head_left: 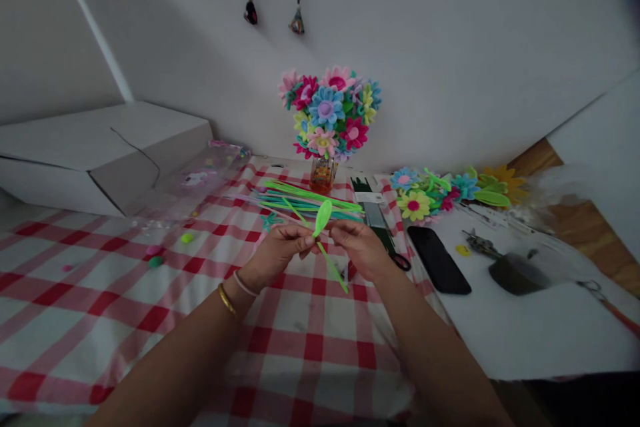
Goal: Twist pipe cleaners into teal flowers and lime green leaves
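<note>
Between my hands is a bright green pipe cleaner, bent into a leaf-like loop at the top, with straight ends slanting to the upper left and lower right. My left hand, wearing a pink band and a gold bangle, pinches it just below the loop. From the other side, my right hand has thumb and fingers closed at the base of the loop; the exact contact is small in view. Just beyond both hands lies a bundle of green, teal and pale pipe cleaners on the red-checked tablecloth.
A vase of fuzzy flowers stands by the wall. On the right are more flowers, a black phone, dark green stems, black-handled scissors and a tape roll. A white box sits left.
</note>
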The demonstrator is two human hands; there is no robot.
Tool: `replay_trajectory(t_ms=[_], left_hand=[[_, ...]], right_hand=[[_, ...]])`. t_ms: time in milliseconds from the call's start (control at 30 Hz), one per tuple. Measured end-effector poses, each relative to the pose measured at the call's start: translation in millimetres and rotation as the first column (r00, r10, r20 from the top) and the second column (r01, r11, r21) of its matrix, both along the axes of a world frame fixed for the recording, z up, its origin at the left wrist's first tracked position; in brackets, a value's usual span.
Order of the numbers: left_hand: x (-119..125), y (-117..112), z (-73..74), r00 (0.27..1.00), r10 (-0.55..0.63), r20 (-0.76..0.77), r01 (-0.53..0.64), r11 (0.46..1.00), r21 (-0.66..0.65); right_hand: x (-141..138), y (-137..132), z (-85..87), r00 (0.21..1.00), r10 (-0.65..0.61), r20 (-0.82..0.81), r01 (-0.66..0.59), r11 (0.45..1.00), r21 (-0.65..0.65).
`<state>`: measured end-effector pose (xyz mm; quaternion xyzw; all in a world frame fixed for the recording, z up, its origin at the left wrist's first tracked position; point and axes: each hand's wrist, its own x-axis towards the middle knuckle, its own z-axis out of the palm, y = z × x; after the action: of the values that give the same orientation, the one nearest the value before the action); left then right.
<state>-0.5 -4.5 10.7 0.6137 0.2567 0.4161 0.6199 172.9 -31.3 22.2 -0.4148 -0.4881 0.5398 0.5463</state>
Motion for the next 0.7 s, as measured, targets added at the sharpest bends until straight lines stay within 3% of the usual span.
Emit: replay_trajectory(t_ms=[100,167,267,333,400,533,700], left_hand=[[1.5,1.0,-2.5,1.000,-0.026,0.013,0.027,0.997,-0.066],[2.3,0.6,-1.9,0.999,-0.043,-0.031,0.040,0.996,-0.084],[2.7,-0.1,1.0,0.998,0.012,-0.060,-0.018,0.996,-0.092],[2.7,0.3,1.9,0.998,0.070,-0.004,-0.070,0.990,-0.121],[2.7,1.1,0.8,0.996,0.059,0.069,-0.048,0.988,-0.150],[2.4,2.7,-3.9,0.989,-0.049,0.139,0.068,0.988,-0.139],[1.7,1.6,-2.8,0.976,0.005,0.219,0.045,0.974,-0.222]], right_hand=[[-10.0,-6.2,-0.7,0.987,0.153,0.050,-0.156,0.986,0.060],[-13.9,-8.2,-1.2,0.983,0.175,0.055,-0.179,0.980,0.092],[-11.5,-7.8,0.4,0.983,0.058,0.172,-0.086,0.984,0.158],[-6.9,-7.1,3.2,0.948,-0.014,0.319,-0.053,0.978,0.200],[-3.4,-7.2,6.0,0.891,-0.029,0.452,-0.080,0.972,0.220],[-3.4,-9.7,8.5,0.836,0.049,0.547,-0.160,0.975,0.157],[-4.4,-11.5,8.0,0.876,0.199,0.440,-0.208,0.978,-0.027]])
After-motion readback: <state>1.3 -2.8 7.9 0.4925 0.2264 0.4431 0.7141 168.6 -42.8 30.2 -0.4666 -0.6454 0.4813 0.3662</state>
